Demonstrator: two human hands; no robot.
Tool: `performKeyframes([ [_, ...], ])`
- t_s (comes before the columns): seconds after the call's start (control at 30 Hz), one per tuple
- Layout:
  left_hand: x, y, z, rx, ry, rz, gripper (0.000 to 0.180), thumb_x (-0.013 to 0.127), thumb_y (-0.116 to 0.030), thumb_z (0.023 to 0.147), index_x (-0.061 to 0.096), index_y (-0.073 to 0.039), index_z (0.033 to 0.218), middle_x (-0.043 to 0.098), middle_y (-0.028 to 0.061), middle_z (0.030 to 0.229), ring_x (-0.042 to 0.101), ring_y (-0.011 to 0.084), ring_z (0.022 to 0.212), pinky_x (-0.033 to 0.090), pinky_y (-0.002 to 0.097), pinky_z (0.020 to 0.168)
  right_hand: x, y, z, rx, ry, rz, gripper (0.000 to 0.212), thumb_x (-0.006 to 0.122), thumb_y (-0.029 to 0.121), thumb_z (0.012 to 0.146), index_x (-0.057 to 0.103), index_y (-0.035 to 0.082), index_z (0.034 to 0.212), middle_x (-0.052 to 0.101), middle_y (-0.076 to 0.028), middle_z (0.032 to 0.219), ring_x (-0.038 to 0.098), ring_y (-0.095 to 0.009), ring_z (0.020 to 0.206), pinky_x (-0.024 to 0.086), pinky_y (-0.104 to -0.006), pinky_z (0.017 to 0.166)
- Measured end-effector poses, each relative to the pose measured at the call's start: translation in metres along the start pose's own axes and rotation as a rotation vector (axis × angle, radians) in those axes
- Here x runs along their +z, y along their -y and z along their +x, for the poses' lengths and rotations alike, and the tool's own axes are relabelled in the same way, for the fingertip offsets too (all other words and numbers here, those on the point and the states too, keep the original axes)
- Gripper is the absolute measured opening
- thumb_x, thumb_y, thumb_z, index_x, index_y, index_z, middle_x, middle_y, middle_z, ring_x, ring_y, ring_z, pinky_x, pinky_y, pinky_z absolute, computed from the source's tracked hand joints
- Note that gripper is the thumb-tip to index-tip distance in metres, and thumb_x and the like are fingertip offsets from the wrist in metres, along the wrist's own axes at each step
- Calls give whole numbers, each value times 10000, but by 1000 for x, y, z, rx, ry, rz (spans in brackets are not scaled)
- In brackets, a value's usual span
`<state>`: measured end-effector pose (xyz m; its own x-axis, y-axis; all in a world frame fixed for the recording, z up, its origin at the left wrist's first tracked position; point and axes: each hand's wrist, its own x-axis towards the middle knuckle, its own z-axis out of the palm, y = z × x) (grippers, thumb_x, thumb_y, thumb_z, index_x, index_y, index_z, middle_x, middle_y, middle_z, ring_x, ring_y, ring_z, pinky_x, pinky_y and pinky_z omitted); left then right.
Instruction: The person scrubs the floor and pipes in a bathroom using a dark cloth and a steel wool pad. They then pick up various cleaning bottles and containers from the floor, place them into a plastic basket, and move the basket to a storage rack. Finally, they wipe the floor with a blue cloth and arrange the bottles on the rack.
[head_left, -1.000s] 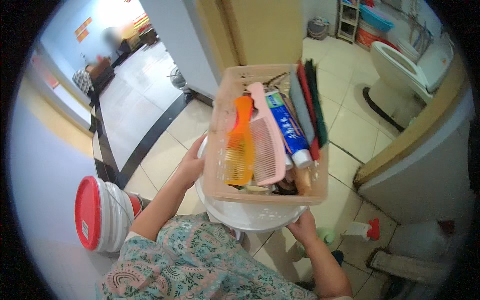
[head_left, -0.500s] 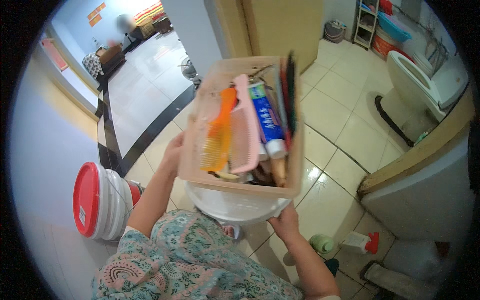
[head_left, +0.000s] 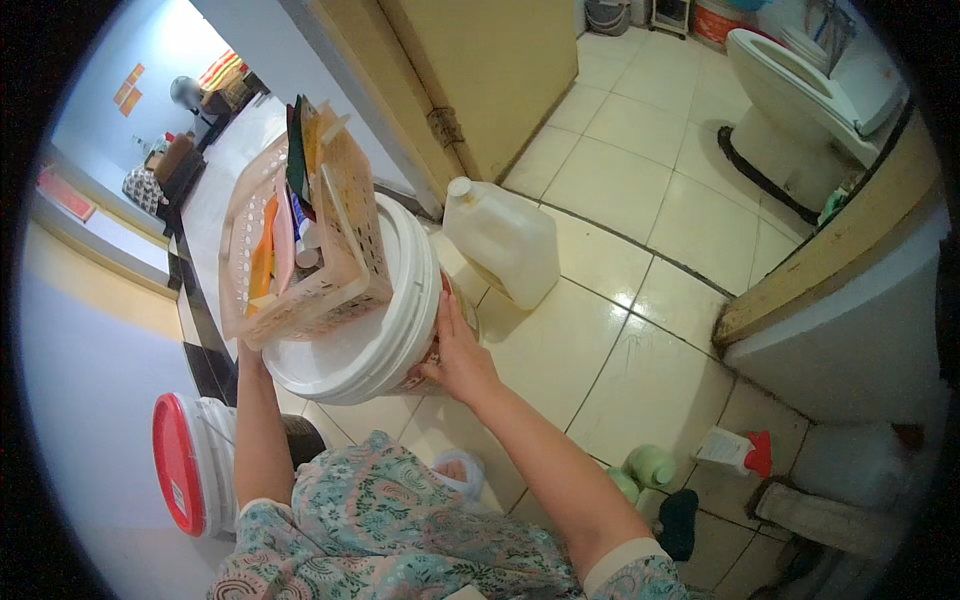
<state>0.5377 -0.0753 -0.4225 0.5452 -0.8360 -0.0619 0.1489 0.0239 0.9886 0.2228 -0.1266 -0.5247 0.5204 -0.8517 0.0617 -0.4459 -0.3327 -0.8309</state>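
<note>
A white lidded bucket (head_left: 400, 290) is between my hands, tilted in front of me. On its lid rests a pale pink perforated plastic basket (head_left: 345, 270), leaning to the left. The basket holds an orange comb (head_left: 263, 250), a pink comb (head_left: 284, 240), a blue and white tube (head_left: 304, 238) and dark, flat upright items. My right hand (head_left: 460, 350) is pressed to the bucket's right side, fingers closed around its curve. My left hand (head_left: 250, 352) is at the bucket's left side under the basket's corner, its fingers hidden.
Beyond the bucket a translucent jug (head_left: 505, 240) stands on the tiles by the doorway. A red-lidded bucket (head_left: 180, 465) is at the left. Green bottles (head_left: 648, 466), a white bottle with red top (head_left: 735, 452) and a dark brush-like item (head_left: 678, 525) lie right. A toilet (head_left: 800, 110) stands farther off.
The bucket and basket have swung to the left and away from me. The basket's contents have tilted with it. The jug, hidden before, now shows. My right hand has moved up the bucket's side.
</note>
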Motion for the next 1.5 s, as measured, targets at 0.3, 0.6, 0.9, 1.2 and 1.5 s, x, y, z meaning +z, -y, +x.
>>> performKeyframes([
  [0.3,103,-100,-139,1126,-211,149,246,395,-55,901,474,6,1126,507,123,1087,500,199,1061,406,334,945,-77,-27,-62,-59,-44,-145,480,621,175,823,466,34,1255,515,-145,1216,541,-330,1043,468,-422,860],
  [0.6,332,53,-62,-290,433,498,762,647,-284,809,227,-89,1415,447,175,1198,501,275,1038,465,357,837,-152,-15,-184,-52,295,-352,431,603,234,853,505,65,1238,578,-122,1179,549,-309,1069,463,-400,885],
  [0.9,300,165,126,-416,338,-53,239,599,-261,866,520,-190,1080,543,42,896,490,165,683,444,311,579,-207,-35,-324,325,319,-387,438,632,227,823,509,66,1212,605,-119,1044,581,-307,958,477,-412,810],
  [1.2,344,121,44,-82,348,24,251,569,-131,870,528,-90,1114,531,13,815,524,123,718,452,249,645,-201,-31,-335,270,202,-314,355,618,227,831,530,68,1135,604,-118,951,594,-315,907,490,-427,757],
  [1.5,375,-58,-139,489,871,407,578,613,-172,843,403,-95,1376,569,62,1132,558,118,948,446,231,826,-268,-15,-365,458,-101,-316,387,574,251,865,537,64,1202,612,-158,1048,592,-332,975,480,-435,826],
])
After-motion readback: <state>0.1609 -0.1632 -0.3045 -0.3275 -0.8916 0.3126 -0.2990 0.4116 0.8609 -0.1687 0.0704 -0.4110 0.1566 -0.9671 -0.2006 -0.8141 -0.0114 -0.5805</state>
